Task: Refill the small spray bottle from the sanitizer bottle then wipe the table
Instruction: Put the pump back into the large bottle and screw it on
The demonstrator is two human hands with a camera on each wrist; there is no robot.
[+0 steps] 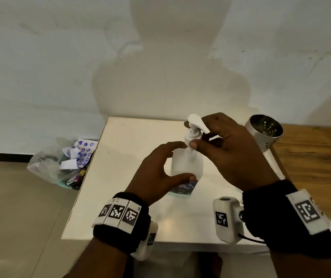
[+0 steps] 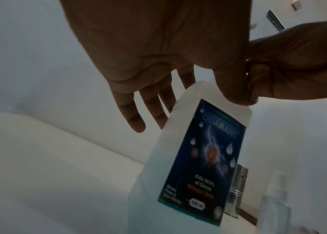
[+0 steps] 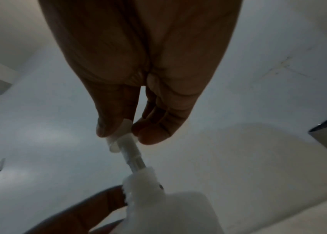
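Sanitizer bottle (image 1: 187, 167) is stood upright on the white table (image 1: 120, 177), gripped at the body by the left hand (image 1: 156, 173), pump head (image 1: 195, 125) pinched and lifted clear by the right hand (image 1: 230, 153), metal cup (image 1: 263, 131) behind.

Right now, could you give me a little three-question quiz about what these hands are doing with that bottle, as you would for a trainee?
1. True or false: the pump head is seated fully down on the sanitizer bottle.
2. Which hand steadies the bottle's body: A) left hand, B) right hand, C) neither?
3. Fill in: the metal cylinder with holes lies on its ____ at the far right of the table.

Key:
1. False. The right wrist view shows it lifted, its stem bare above the neck.
2. A. The right hand's grip pinches the pump head instead.
3. side.
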